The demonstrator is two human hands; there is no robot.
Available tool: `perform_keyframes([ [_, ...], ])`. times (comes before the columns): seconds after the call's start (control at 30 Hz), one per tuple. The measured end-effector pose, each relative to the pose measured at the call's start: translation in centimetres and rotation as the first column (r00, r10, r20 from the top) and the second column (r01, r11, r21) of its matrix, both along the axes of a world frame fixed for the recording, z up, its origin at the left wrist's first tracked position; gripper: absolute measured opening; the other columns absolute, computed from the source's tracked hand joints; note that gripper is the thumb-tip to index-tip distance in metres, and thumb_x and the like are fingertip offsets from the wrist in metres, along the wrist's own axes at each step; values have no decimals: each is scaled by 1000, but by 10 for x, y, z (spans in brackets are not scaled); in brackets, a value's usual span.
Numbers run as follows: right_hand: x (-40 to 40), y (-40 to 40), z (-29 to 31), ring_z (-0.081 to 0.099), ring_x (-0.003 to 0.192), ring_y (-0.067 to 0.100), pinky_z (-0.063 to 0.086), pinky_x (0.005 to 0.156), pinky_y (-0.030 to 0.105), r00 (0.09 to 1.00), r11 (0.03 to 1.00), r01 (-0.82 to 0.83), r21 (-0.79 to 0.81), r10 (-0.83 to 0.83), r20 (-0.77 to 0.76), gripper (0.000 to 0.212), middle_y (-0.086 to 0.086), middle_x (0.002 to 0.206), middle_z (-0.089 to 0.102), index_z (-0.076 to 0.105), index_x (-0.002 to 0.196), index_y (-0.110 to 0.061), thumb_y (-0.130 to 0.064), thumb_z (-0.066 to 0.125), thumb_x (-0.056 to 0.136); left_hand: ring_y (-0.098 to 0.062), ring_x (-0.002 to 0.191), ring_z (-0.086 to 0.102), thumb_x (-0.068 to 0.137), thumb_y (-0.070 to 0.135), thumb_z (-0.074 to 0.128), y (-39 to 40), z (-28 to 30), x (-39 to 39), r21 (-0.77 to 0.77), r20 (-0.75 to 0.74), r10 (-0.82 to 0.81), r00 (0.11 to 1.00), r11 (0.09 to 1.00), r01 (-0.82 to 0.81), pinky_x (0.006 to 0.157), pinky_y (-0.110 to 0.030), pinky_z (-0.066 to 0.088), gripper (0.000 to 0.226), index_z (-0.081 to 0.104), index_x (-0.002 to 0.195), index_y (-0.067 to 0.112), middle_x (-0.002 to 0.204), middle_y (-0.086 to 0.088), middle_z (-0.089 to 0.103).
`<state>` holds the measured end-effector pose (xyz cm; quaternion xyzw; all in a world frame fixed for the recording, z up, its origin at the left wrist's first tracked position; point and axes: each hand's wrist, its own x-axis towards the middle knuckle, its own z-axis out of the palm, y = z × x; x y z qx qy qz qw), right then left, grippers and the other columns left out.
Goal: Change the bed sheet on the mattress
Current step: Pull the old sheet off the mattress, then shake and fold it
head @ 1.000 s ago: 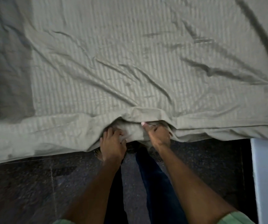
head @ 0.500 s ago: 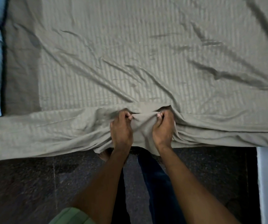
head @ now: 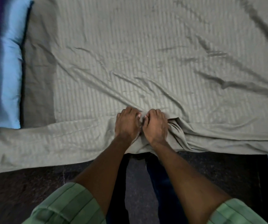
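Sheet (head: 146, 62) over the bed, pillow (head: 10, 70) at its left end.

No text, label, brand, number or sign can be read anywhere in the view — not on the striped grey-green bed sheet (head: 146, 54) that fills the upper frame, nor on the blue and purple pillow (head: 5, 62) at the upper left, whose purple part shows only a fine woven pattern — no lettering.

- We see short green sleeves (head: 68, 206) with darker stripes on both bare forearms.
- We see dark navy trousers (head: 164, 188) below.
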<state>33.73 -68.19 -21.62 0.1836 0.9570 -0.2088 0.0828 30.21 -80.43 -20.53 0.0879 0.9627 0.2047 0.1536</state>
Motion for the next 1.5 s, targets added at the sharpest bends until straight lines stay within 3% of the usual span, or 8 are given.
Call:
perform_keyframes([
  [0.23,-94,-41,-12,55,104,26,46,90,42,984,983,-179,40,179,21,18,6,108,61,62,109,-16,-25,49,100,-22,94,62,101,25,54,-57,-22,-89,163,-7,236,972,959,-232,86,-47,52,15,69,98,21,98,1,65],
  [0.6,-317,-110,-37,53,108,23,47,93,40,962,968,-204,143,226,-157,25,3,118,58,59,120,-17,-28,47,102,-16,98,60,97,26,60,-169,-37,-290,118,-234,28,972,993,0,90,-39,49,5,63,102,27,105,5,63],
  [0.8,-415,-77,-53,55,114,26,47,95,40,939,950,-234,207,276,-204,28,2,125,57,58,125,-17,-24,57,98,-16,106,60,96,27,63,-147,-51,-392,154,-317,-24,948,985,77,95,-35,45,13,63,109,27,117,7,61],
  [0.97,-491,-37,-67,50,131,27,44,108,40,923,945,-319,67,326,-204,46,4,147,50,50,141,-14,-26,62,98,-15,121,56,90,39,70,-116,-70,-473,243,-260,-113,959,954,178,101,-41,46,29,62,116,30,129,9,58],
  [1.17,-568,-9,-90,43,138,28,39,114,38,900,922,-377,87,387,-202,60,7,150,46,48,144,-13,-21,71,89,-32,150,22,99,51,57,-78,-83,-554,-211,22,-268,963,940,267,117,-48,29,76,22,160,24,171,-5,8],
  [1.33,-614,-5,-108,54,110,25,47,87,37,910,962,-256,92,272,-312,24,2,116,59,62,111,-21,-26,74,91,-30,119,56,93,47,68,-55,-92,-604,-144,-235,-149,960,983,117,93,-47,53,59,42,144,32,141,-2,43],
  [1.4,-631,-5,-109,56,107,25,42,80,33,931,981,-182,69,194,-308,7,2,109,62,65,96,-23,-20,69,92,-25,108,59,91,44,73,-45,-97,-616,-67,-280,-61,958,997,44,83,-40,52,37,59,123,33,123,2,53],
  [1.5,-637,-8,-109,53,110,27,35,80,34,919,958,-227,172,270,-287,13,4,112,58,67,96,-25,-18,56,95,-23,108,53,93,39,70,-37,-103,-620,-129,-351,-62,934,992,17,80,-38,44,12,71,101,29,110,4,56],
])
